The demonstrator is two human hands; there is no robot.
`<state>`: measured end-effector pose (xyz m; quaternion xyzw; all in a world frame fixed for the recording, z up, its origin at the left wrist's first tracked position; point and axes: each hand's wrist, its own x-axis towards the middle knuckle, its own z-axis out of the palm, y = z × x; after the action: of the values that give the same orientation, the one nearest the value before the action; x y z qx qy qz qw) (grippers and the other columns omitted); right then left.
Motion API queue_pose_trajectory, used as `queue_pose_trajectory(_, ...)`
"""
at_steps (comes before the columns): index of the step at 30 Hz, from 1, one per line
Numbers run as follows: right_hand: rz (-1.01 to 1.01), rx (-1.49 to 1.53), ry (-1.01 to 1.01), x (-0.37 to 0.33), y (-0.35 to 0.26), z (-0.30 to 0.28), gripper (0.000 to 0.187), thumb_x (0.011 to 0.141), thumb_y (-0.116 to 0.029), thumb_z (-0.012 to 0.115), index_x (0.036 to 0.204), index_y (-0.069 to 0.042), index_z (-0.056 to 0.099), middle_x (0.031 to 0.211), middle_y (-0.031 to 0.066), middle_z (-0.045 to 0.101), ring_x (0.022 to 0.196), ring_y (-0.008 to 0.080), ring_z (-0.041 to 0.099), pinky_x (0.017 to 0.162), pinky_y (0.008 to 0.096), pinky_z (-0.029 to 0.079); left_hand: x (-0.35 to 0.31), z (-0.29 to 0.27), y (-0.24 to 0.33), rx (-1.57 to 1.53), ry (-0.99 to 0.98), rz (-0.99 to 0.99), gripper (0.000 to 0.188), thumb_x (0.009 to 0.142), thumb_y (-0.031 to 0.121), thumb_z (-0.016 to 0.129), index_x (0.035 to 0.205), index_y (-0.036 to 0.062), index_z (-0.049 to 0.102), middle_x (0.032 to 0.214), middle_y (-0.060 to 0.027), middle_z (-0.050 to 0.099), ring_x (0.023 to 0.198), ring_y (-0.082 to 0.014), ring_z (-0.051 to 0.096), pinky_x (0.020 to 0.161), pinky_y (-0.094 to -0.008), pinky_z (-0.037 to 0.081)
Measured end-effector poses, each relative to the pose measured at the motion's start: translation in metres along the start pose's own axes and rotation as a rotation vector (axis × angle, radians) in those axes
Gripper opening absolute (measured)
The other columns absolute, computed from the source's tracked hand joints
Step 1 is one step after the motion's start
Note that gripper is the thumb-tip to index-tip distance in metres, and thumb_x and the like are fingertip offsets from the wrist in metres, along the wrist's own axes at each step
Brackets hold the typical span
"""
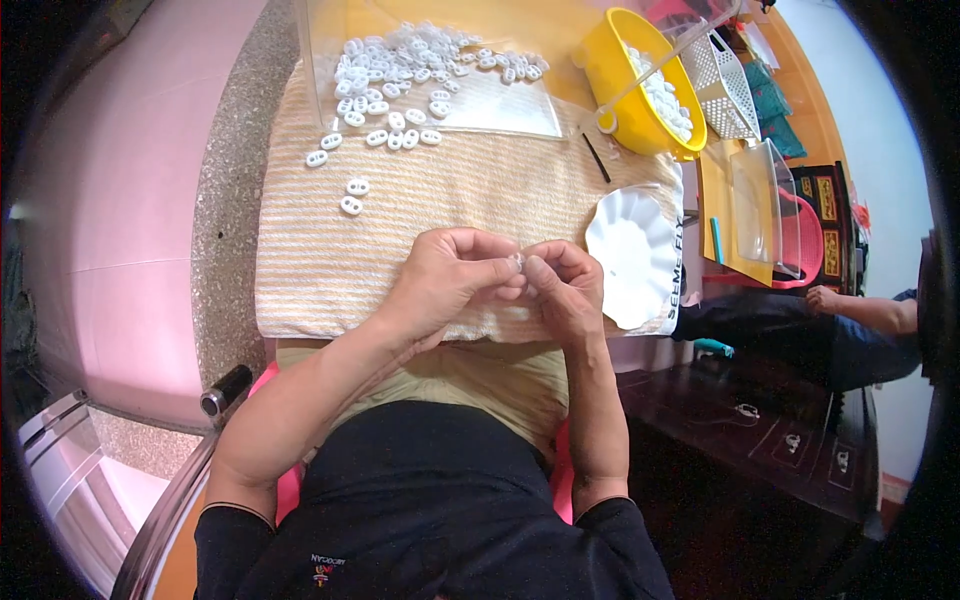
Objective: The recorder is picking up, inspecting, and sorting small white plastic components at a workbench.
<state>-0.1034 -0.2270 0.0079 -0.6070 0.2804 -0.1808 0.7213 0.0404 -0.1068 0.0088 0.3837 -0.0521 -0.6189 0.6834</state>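
My left hand (440,275) and my right hand (572,295) meet over the near part of a striped towel (340,270). Both are closed, thumbs against fingers, tip to tip. A tiny pale or clear bit shows between the fingertips, too small and covered to name. Small white oval pieces with two holes each (397,62) lie heaped at the far left of the towel, several of them scattered nearer. Two such pieces (351,205) lie apart from the heap, left of my left hand. Right of my right hand is a white scalloped dish (630,255).
A yellow basin (612,110) holding white pieces (660,95) stands at the far right, behind a clear panel's edge. A thin black stick (596,158) lies before it. Beyond are a white perforated basket (722,85) and a pink chair (808,240). Another person's arm (865,310) shows at right.
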Motion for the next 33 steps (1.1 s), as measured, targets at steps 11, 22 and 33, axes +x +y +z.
queue_pose_trajectory(11, -0.013, -0.029, 0.021, -0.002, -0.008, 0.004, 0.012, 0.092, -0.007, 0.061, 0.098, 0.004, 0.062, 0.089, 0.0065, 0.067, 0.072, 0.0099, 0.061, 0.066, 0.0230, 0.052, -0.002, 0.003, 0.004, -0.058, 0.001, 0.010, 0.013, 0.084, 0.000, 0.066, 0.095, -0.0064, 0.063, 0.087, -0.0111, 0.067, 0.076, -0.0155, 0.067, 0.069, -0.0249, 0.058)
queue_pose_trajectory(22, -0.069, -0.206, 0.054, 0.029, -0.056, 0.010, 0.017, 0.092, -0.009, 0.061, 0.103, 0.003, 0.062, 0.090, 0.0070, 0.063, 0.070, 0.0126, 0.062, 0.066, 0.0286, 0.057, -0.001, -0.006, 0.018, -0.161, 0.054, 0.093, 0.014, 0.087, 0.000, 0.064, 0.100, -0.0033, 0.062, 0.091, -0.0114, 0.067, 0.079, -0.0180, 0.068, 0.075, -0.0292, 0.059)
queue_pose_trajectory(33, -0.415, -0.931, -0.156, 0.143, -0.053, 0.041, 0.018, 0.087, -0.012, 0.066, 0.100, -0.001, 0.069, 0.077, 0.0044, 0.067, 0.062, 0.0083, 0.058, 0.057, 0.0237, 0.047, -0.001, -0.011, 0.034, -0.251, 0.096, 0.194, 0.016, 0.086, 0.001, 0.065, 0.101, -0.0040, 0.061, 0.092, -0.0105, 0.066, 0.083, -0.0183, 0.067, 0.077, -0.0293, 0.058)
